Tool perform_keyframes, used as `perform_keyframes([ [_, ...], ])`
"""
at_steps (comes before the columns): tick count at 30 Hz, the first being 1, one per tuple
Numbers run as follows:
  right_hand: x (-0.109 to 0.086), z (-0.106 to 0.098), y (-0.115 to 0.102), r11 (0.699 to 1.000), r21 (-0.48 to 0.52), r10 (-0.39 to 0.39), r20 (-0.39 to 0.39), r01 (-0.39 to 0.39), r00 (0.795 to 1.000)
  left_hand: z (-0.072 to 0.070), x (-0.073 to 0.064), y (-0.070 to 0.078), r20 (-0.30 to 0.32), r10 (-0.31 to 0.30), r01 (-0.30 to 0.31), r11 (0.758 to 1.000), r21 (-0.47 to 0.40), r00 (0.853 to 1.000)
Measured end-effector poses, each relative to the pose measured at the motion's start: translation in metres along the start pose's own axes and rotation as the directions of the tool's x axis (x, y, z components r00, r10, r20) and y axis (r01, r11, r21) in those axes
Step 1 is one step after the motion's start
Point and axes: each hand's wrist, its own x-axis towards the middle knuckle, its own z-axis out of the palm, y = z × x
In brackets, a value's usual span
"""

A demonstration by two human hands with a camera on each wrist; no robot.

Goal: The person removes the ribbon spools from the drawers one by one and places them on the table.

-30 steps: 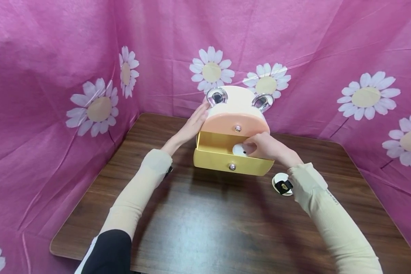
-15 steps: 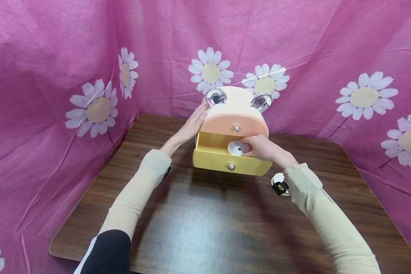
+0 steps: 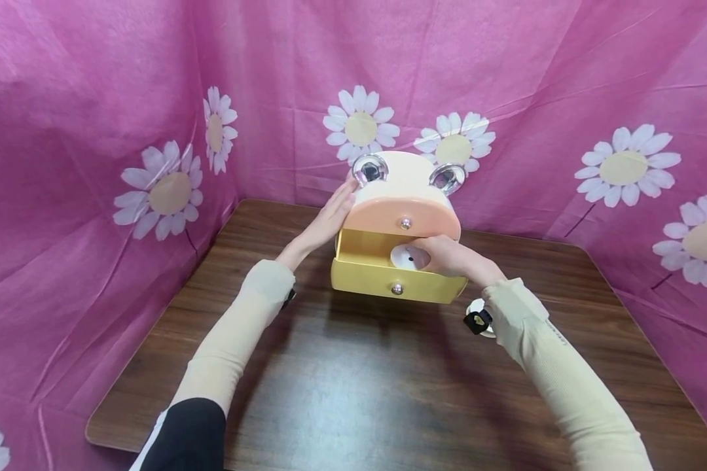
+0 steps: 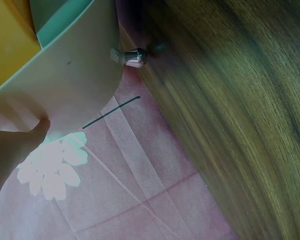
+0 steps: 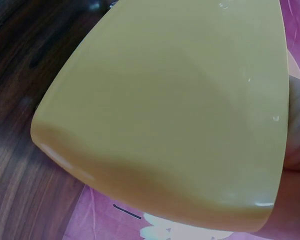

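A white toy-like box [image 3: 412, 171] with silver eyes on top has a peach upper drawer [image 3: 377, 216], pushed in, and a yellow lower drawer [image 3: 365, 277], pulled out. My left hand [image 3: 328, 219] lies flat along the box's left side, fingers straight. Inside the yellow drawer, toward its right end, my right hand [image 3: 450, 256] holds a white disc [image 3: 402, 258] with a small dark centre; most of the fingertips are hidden. In the right wrist view the drawer [image 5: 165, 110] covers much of the right hand [image 5: 297, 150]. The left wrist view shows a silver knob [image 4: 134, 58].
Everything stands on a dark wooden table [image 3: 324, 379]. A second white round thing [image 3: 476, 306] lies right of the box, partly hidden behind the right wrist's black camera [image 3: 478, 321]. Pink flowered cloth [image 3: 294, 118] hangs behind and at both sides.
My right hand has moved a little left inside the drawer with the white disc, and more of the disc's face shows now. The left hand has stayed against the box.
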Motion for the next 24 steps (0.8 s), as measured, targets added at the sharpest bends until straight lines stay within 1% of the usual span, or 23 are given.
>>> perform_keyframes([
  [3,0.0,0.001,0.001,0.999,-0.019,-0.047,-0.021,0.047,0.999,-0.002,-0.006,0.016,0.01,-0.002,0.002,1.0,-0.004,1.0],
  [6,0.0,0.002,0.003,0.998,-0.015,-0.058,-0.029,0.058,0.998,-0.003,-0.013,0.03,0.017,-0.006,0.006,1.0,0.0,1.0],
  [8,-0.001,0.002,0.004,0.998,-0.027,-0.054,-0.026,0.053,0.998,-0.003,-0.014,0.032,0.016,-0.007,0.008,1.0,-0.002,1.0],
  [10,-0.001,0.001,0.005,0.999,-0.025,-0.032,-0.018,0.031,0.999,-0.003,-0.015,0.033,0.015,-0.007,0.007,1.0,-0.006,1.0],
  [15,-0.003,-0.002,0.004,0.995,0.082,0.048,0.015,-0.05,0.999,-0.003,-0.015,0.032,0.017,-0.002,0.002,1.0,-0.012,1.0],
  [17,-0.003,-0.004,0.003,0.991,0.116,0.067,0.024,-0.069,0.997,-0.003,-0.014,0.032,0.016,0.001,-0.001,1.0,-0.015,1.0],
  [19,-0.004,-0.006,0.003,0.989,0.124,0.082,0.025,-0.085,0.996,-0.004,-0.014,0.031,0.014,0.004,-0.004,1.0,-0.015,1.0],
  [24,-0.007,-0.011,-0.001,0.973,0.152,0.172,0.033,-0.175,0.985,-0.004,-0.013,0.03,0.011,0.005,-0.005,1.0,-0.018,1.0],
])
